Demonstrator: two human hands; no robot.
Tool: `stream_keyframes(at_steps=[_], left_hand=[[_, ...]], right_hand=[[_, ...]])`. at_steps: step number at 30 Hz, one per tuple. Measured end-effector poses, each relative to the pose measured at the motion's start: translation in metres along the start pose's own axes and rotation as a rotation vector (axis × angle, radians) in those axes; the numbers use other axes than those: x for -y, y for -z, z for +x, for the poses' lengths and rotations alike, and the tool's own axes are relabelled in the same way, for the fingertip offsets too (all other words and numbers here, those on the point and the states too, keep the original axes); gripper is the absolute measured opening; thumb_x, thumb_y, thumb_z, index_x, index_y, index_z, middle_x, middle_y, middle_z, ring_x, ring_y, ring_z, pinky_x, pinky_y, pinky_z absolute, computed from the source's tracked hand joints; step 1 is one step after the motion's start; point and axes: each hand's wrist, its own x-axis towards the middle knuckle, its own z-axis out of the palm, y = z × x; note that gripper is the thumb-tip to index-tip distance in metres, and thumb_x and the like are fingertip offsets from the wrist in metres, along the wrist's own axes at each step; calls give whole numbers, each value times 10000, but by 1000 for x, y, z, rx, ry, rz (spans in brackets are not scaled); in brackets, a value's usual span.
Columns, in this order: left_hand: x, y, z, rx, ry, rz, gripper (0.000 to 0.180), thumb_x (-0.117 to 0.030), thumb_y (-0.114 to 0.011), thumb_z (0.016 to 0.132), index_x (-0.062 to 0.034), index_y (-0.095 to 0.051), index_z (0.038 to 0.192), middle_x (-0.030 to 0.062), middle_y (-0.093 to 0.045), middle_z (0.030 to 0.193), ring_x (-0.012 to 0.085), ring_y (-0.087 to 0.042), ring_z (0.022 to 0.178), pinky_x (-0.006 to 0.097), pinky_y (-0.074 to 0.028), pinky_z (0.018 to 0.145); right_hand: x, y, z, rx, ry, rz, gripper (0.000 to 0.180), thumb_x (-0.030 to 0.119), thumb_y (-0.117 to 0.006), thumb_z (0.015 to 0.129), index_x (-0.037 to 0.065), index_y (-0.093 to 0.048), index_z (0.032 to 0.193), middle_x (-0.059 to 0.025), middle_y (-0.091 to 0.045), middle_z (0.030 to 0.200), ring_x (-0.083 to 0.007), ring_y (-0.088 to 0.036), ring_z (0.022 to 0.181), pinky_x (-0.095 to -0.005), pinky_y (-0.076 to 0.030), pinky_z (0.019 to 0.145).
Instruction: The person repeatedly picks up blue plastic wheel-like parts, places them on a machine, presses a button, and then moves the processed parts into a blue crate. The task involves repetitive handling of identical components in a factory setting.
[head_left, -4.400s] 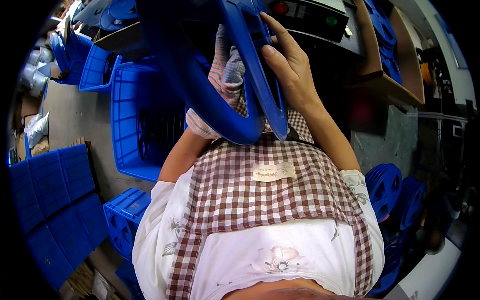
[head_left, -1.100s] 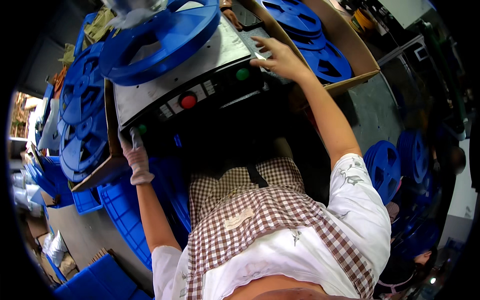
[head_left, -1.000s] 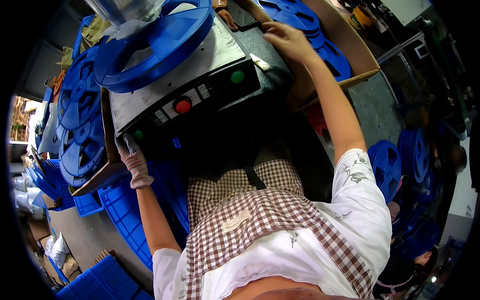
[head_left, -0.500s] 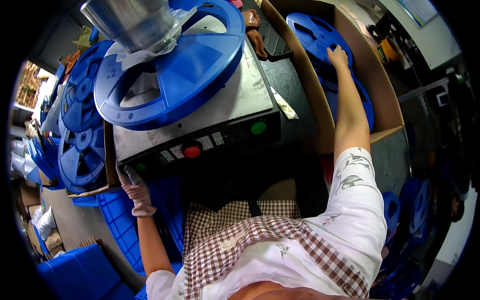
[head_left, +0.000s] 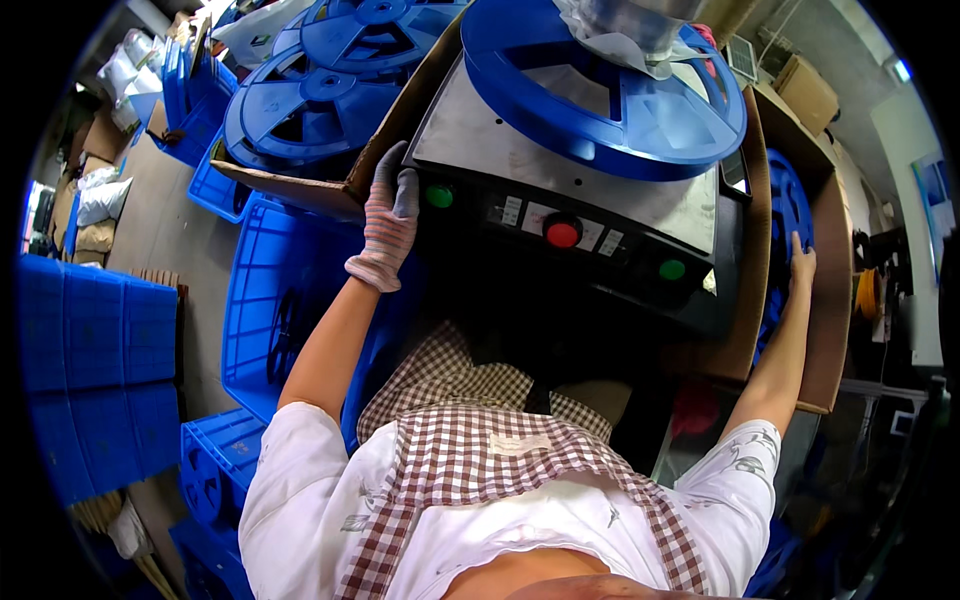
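My left hand (head_left: 386, 225), in a striped knit glove, rests at the machine's front left corner beside a green button (head_left: 439, 195). Its fingers are stretched out and hold nothing. My bare right hand (head_left: 802, 265) is inside the cardboard box on the right, its fingers at the edge of a blue plastic reel (head_left: 789, 190). They look closed on that edge, though the fingertips are partly hidden. Another large blue reel (head_left: 590, 135) lies flat on top of the machine (head_left: 465, 125), under a metal cylinder (head_left: 640, 25) with white sheet material around its base.
A red button (head_left: 562, 235) and a second green button (head_left: 672, 270) sit on the machine's front panel. The right cardboard box (head_left: 828, 330) stands against the machine. At the left, more blue reels (head_left: 325, 110) fill another box. Blue crates (head_left: 110, 340) stand on the floor.
The view has swung left, so the machine and right box appear farther right. My left hand stays at the machine's corner. My right hand remains at the reels in the box.
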Motion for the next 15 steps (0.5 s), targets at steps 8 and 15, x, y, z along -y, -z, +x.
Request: stream_keyframes(at_steps=[8, 15], left_hand=[[-110, -2, 60, 126, -820, 376, 528, -64, -662, 814, -42, -458, 1300, 148, -547, 1253, 300, -514, 1173, 391, -375, 1036], [-140, -65, 109, 425, -1010, 1057, 397, -147, -590, 849, -105, -513, 1235, 102, -600, 1149, 263, -539, 1141, 405, -384, 1009]], right_hand=[[108, 165, -166, 160, 196, 1225, 528, 440, -484, 948, 66, -405, 1311, -127, -602, 1056, -195, -597, 918, -314, -478, 803], [187, 234, -302, 716, 182, 1807, 572, 478, -487, 914, -52, -428, 1119, -71, -414, 840, -166, -413, 771, -312, -369, 752]])
